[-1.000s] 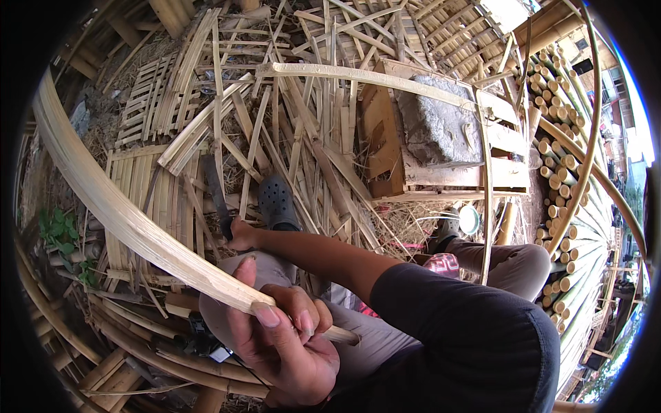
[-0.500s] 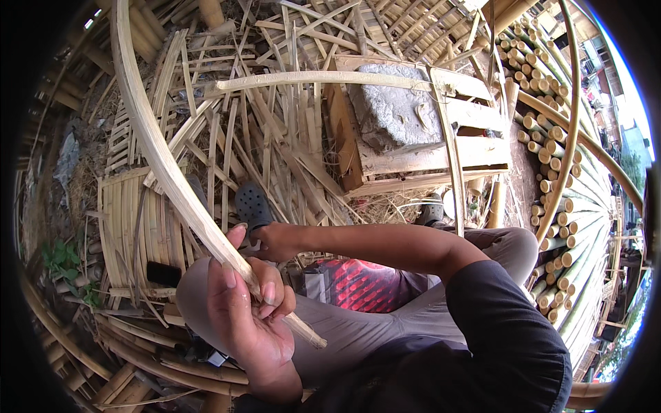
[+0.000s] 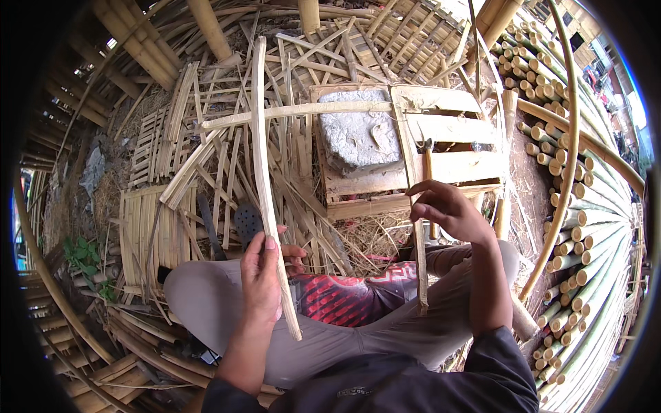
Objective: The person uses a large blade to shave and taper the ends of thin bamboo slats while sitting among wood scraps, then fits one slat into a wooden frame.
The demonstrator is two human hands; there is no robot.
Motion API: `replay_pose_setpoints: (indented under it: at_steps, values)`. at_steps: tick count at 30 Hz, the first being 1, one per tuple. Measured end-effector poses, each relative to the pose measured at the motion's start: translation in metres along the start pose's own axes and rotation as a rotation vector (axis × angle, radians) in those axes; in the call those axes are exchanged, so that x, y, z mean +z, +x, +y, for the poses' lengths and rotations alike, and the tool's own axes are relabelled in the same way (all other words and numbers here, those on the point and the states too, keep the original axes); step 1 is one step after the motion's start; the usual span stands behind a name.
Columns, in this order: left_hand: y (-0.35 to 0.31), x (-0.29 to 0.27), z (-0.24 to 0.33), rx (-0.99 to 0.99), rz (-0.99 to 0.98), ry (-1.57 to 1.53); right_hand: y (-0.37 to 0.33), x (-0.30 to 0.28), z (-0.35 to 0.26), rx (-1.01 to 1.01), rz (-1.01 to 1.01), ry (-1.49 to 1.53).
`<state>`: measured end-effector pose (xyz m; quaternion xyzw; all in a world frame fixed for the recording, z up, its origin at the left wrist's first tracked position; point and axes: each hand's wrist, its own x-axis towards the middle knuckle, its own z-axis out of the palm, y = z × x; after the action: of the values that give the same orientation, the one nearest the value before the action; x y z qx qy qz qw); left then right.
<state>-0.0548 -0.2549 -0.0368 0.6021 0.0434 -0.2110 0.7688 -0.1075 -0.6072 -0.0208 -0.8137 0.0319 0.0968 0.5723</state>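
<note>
My left hand (image 3: 261, 279) is closed around the lower part of a long, pale bamboo strip (image 3: 260, 138), which stands nearly upright in front of me. My right hand (image 3: 446, 212) has its fingers bent over another bamboo strip (image 3: 405, 141), which runs from the wooden crate (image 3: 451, 165) down toward my lap. Right beside that hand, a tool with a wooden handle (image 3: 428, 162) stands against the crate, its lower part half hidden. A grey stone block (image 3: 354, 141) rests on the crate, with a third strip (image 3: 296, 111) lying across it.
Loose bamboo slats (image 3: 282, 179) cover the ground ahead. A dark blade (image 3: 207, 224) lies near the clog (image 3: 246, 224) on my foot. Stacked bamboo poles (image 3: 571, 261) line the right side. A curved pole (image 3: 570, 138) arches beside them. Green leaves (image 3: 82, 258) grow at the left.
My right hand has moved from beside the clog to the strip by the crate. My left hand has shifted right, and its strip has swung more upright. The view has turned slightly.
</note>
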Motion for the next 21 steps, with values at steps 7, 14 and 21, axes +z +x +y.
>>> replay_pose_setpoints:
  at_steps: [7, 14, 21]
  values:
    - [0.016, 0.068, -0.026, -0.064, -0.305, 0.115, 0.007, -0.018, 0.032, -0.063, 0.46, -0.508]
    - [0.012, 0.115, -0.069, -0.096, -0.251, 0.069, 0.013, 0.031, 0.016, -0.084, 0.344, -0.53]
    - [0.007, 0.118, -0.099, -0.107, -0.261, 0.055, 0.017, 0.046, 0.03, -0.154, 0.287, -0.463]
